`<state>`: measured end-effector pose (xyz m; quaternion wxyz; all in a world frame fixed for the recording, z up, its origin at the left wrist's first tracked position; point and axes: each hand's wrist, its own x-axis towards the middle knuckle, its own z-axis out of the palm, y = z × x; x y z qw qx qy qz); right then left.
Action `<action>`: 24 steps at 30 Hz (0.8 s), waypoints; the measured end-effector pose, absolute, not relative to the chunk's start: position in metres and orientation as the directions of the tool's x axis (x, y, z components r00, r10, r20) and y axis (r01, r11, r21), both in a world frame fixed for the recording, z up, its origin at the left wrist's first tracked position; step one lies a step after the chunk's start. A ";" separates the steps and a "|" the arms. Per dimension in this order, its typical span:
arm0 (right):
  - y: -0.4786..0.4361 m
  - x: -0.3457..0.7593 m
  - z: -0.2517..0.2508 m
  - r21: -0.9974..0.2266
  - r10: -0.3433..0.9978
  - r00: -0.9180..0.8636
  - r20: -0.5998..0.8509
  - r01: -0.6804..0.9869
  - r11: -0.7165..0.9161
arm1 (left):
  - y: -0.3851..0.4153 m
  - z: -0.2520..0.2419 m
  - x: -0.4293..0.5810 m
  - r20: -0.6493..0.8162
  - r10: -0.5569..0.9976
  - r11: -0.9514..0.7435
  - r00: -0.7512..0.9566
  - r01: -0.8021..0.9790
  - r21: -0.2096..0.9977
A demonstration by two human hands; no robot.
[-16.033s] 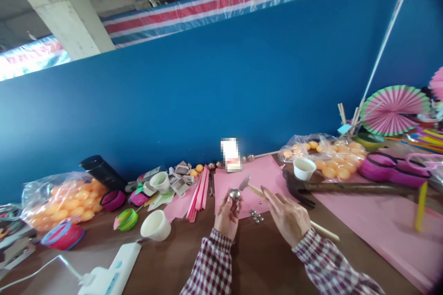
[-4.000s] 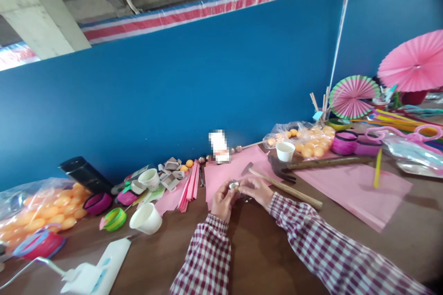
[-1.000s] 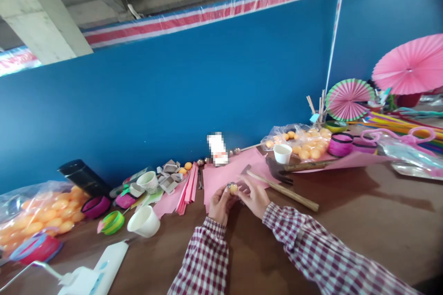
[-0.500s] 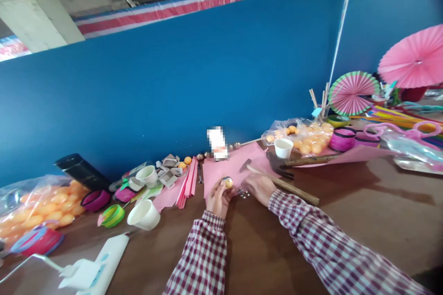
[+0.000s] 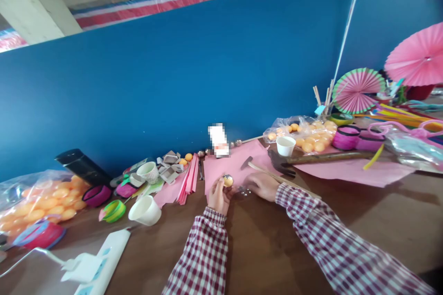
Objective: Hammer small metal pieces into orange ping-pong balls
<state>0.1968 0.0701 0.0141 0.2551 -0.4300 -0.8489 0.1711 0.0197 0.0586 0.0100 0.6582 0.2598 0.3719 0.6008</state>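
Observation:
My left hand pinches an orange ball partly covered in shiny silver pieces, held above the near part of a pink paper sheet. Just right of it, my right hand reaches down to a small cluster of shiny metal bits on the table. Its fingers are curled, and whatever is between them is hidden. Behind my right hand and wrist lies a small hammer. Farther back is another hammer with a long wooden handle.
A white cup and a clear bag of orange balls stand back right. Left are folded pink strips, a white paper cup, a green ring-shaped item, a power strip and another ball bag.
The view has shifted a little. My right hand has moved slightly right beside the metal bits. The pink paper at right now spreads wider, with a yellow strip on it. My left hand still holds the ball.

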 end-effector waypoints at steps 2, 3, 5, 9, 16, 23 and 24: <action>0.071 0.199 0.012 -0.500 0.809 -0.519 0.276 0.642 0.582 | 0.059 0.009 0.020 -0.185 0.983 0.142 -0.010 -0.602 0.786; 0.072 0.199 0.011 -0.491 0.804 -0.527 0.276 0.642 0.589 | 0.060 0.009 0.020 -0.189 0.982 0.142 -0.016 -0.603 0.785; 0.072 0.199 0.011 -0.473 0.794 -0.537 0.286 0.641 0.604 | 0.060 0.008 0.020 -0.193 0.981 0.138 -0.025 -0.605 0.784; 0.070 0.196 0.014 -0.515 0.814 -0.494 0.307 0.633 0.578 | 0.061 0.008 0.020 -0.181 0.983 0.131 -0.022 -0.607 0.784; 0.065 0.189 0.025 -0.673 0.868 -0.293 0.401 0.549 0.496 | 0.058 0.010 0.018 -0.114 0.992 0.123 0.052 -0.589 0.798; 0.062 0.179 0.022 -0.821 0.906 -0.243 0.347 0.388 0.419 | 0.057 0.010 0.019 -0.112 0.991 0.131 0.068 -0.596 0.792; 0.063 0.179 0.021 -0.828 0.907 -0.238 0.346 0.377 0.415 | 0.057 0.010 0.019 -0.114 0.991 0.132 0.068 -0.598 0.790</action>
